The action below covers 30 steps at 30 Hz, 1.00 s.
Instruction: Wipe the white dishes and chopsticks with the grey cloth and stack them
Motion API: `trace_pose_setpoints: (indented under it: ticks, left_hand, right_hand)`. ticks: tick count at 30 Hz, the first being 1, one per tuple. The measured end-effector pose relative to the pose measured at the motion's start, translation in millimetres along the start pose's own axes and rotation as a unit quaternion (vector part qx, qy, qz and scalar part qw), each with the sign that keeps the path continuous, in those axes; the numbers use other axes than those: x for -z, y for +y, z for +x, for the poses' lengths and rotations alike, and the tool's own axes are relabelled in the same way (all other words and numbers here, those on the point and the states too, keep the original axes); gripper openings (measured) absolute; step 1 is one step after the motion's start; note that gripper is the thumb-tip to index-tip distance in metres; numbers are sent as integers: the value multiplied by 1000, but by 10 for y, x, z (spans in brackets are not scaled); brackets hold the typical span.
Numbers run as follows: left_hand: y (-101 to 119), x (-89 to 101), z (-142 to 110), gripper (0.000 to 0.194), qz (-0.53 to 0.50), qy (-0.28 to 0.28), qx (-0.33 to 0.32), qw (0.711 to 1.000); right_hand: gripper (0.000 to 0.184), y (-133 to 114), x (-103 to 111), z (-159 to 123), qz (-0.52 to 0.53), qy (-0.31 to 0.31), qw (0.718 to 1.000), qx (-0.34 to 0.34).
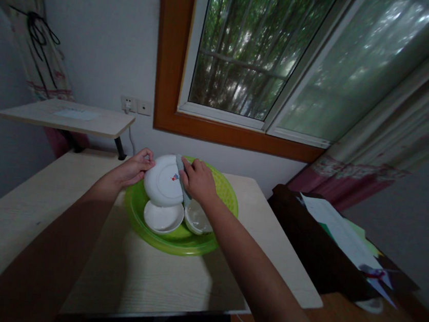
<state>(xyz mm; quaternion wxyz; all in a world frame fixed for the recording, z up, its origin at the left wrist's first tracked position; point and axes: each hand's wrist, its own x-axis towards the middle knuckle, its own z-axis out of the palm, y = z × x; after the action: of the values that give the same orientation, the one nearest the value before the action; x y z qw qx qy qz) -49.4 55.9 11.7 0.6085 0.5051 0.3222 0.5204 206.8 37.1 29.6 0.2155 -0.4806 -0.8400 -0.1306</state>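
A white plate is held tilted above a green plastic basin, its underside with a small coloured mark facing me. My left hand grips the plate's left edge between thumb and fingers. At its right edge, my right hand presses a grey cloth against the plate, fingers bent over the cloth. Below the plate, a white bowl sits in the basin. Another bowl stands to its right, partly covered by my right forearm.
The basin stands on a pale wooden table. A raised shelf is at the back left, near wall sockets. A window is behind. Papers lie on a dark piece of furniture at the right.
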Motion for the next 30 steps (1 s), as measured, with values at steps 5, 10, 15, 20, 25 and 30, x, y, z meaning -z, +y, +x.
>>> trace_pose_setpoints:
  ticks: [5, 10, 15, 20, 25, 30]
  left_hand:
    - [10, 9, -15, 43, -15, 3, -3, 1000]
    - [23, 7, -21, 43, -33, 17, -13, 999]
    - [25, -5, -25, 43, -36, 21, -9, 999]
    - [36, -65, -33, 47, -31, 30, 7, 999]
    - [63, -143, -47, 60, 11, 21, 28, 999]
    - [39, -257, -30, 68, 68, 10, 40, 997]
  right_hand:
    - [54, 135, -113, -10, 111, 10, 992, -58]
    - [57, 223, -198, -8, 309, -17, 948, -68]
    - [56, 265, -201, 1, 446, -56, 888, -96]
    - [53, 245, -182, 44, 467, -10, 877, -113]
    - [48, 245, -195, 62, 511, 8, 850, -124]
    - [49, 273, -236, 43, 558, -7, 815, -158]
